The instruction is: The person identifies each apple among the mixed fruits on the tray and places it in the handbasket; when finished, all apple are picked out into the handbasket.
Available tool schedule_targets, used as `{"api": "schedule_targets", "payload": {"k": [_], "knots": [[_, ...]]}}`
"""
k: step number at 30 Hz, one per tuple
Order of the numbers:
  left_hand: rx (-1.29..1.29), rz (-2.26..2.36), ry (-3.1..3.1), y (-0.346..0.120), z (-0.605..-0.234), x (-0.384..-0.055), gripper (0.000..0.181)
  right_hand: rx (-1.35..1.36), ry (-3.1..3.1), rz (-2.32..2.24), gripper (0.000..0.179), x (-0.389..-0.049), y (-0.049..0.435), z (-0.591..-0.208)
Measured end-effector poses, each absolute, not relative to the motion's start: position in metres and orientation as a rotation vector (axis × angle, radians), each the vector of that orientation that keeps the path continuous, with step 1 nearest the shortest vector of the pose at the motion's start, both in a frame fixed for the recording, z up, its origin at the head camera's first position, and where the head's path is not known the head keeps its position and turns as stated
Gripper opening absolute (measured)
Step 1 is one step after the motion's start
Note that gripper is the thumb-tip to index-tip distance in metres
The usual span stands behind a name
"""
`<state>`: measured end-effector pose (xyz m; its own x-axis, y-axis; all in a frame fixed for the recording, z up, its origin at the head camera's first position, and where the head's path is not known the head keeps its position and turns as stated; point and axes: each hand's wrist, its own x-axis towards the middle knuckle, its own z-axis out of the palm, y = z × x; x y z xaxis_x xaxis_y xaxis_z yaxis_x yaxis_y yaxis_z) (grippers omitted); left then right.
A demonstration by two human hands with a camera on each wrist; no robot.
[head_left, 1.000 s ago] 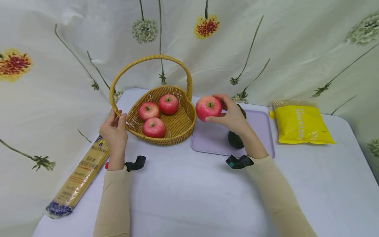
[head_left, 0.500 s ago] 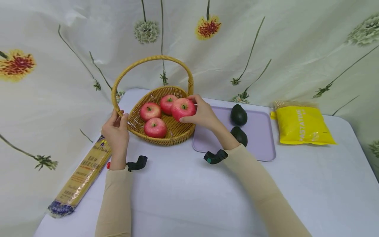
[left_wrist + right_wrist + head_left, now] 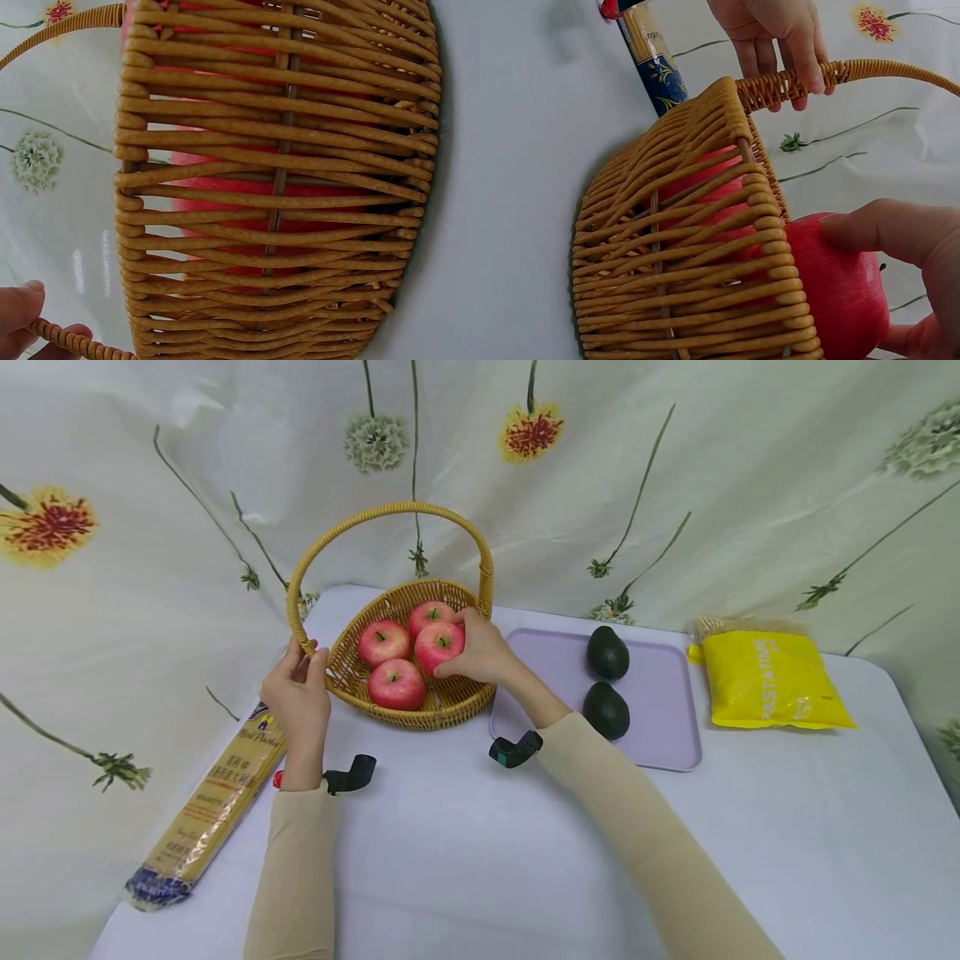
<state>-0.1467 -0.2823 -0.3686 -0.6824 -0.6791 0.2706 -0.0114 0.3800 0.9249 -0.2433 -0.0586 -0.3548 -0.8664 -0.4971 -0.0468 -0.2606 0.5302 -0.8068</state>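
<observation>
In the head view a wicker basket [image 3: 457, 714] with a tall hooped handle [image 3: 390, 508] holds three red apples, among them a front apple [image 3: 397, 686]. My left hand [image 3: 298, 697] pinches the left foot of the handle between thumb and fingers. A fourth apple, the held apple [image 3: 437, 647], is in my right hand [image 3: 483, 650], thumb on its near side, fingers behind. It is inside the basket's outline, close to the others. In the right wrist view this held apple [image 3: 836, 289] shows above the basket rim; whether it touches the basket floor is hidden.
Right of the basket lies a lilac tray [image 3: 663, 710] carrying two avocados, a rear avocado [image 3: 607, 652] and a front avocado [image 3: 606, 711]. A yellow pasta bag [image 3: 772, 678] sits farther right. A long spaghetti packet [image 3: 210, 802] lies at the table's left edge. Flowered cloth hangs behind.
My right hand has carried the apple leftward from above the tray into the basket and lower, uncovering both avocados. My left hand keeps its grip on the handle.
</observation>
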Motion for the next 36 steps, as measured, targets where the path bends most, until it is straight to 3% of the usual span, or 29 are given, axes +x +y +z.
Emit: {"api": "schedule_targets", "payload": {"k": [14,24,36], "knots": [[0.584,-1.296,-2.007,-0.283,-0.371,-0.148,0.043,-0.531,2.488,-1.133,0.087,-0.252,-0.071,-0.365],[0.579,-1.283,-1.997,-0.284,-0.374,-0.149,0.042,-0.577,2.515,-1.023,0.072,-0.254,-0.076,-0.372],[0.584,-1.271,-2.012,-0.284,-0.373,-0.148,0.042,-0.565,2.49,-0.956,0.078,-0.255,-0.079,-0.371]]}}
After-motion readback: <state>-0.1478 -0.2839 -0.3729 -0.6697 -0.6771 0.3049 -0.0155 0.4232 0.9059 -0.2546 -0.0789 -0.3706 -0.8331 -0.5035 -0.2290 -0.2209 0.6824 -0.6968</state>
